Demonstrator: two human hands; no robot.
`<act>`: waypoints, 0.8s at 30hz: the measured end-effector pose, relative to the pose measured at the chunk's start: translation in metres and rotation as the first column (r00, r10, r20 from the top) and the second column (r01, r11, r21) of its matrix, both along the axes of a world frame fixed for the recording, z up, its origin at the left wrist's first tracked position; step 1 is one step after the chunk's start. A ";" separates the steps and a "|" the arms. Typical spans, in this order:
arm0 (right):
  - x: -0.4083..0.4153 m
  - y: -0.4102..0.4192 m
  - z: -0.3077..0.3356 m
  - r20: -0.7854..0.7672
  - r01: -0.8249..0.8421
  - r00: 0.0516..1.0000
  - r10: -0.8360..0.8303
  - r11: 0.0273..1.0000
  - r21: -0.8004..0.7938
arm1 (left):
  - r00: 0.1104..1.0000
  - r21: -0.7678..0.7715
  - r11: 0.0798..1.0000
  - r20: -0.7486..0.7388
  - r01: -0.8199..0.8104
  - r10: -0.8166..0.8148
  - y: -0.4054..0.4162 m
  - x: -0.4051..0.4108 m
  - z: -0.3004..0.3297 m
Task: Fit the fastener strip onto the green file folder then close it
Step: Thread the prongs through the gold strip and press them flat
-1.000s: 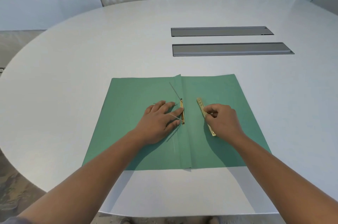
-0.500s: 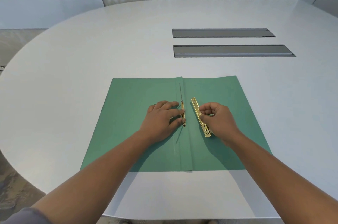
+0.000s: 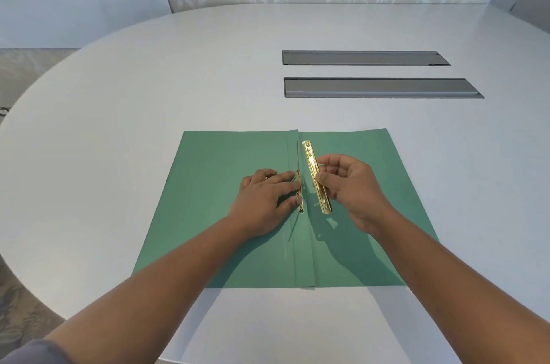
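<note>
Fastener strip middle — behind right hand fingers

Your open green paper file folder lies near you on the white oval table; two grey recessed slots sit far right.

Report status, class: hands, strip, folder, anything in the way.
Left hand flat on folder, pinning prongs. Right hand holds strip beside them. Folder open. Nothing blocking.
</note>
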State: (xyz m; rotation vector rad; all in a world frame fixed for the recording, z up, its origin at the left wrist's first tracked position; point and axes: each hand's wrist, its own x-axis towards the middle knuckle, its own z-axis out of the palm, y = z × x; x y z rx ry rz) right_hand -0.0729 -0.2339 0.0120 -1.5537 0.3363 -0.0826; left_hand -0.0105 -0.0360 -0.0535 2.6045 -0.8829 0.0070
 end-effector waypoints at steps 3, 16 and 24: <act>0.007 0.006 0.010 0.054 -0.011 0.998 0.011 1.000 0.000 | 0.999 -0.018 1.000 -0.045 -0.001 0.000 -0.003 0.002 0.005; 0.016 0.022 0.024 0.102 -0.010 0.995 0.016 0.999 -0.050 | 0.939 -0.518 0.807 -0.321 -0.284 0.124 -0.028 0.014 0.047; 0.015 0.021 0.026 0.105 -0.010 0.994 0.016 0.998 -0.058 | 0.917 -0.633 0.703 -0.394 -0.326 0.070 -0.032 0.018 0.044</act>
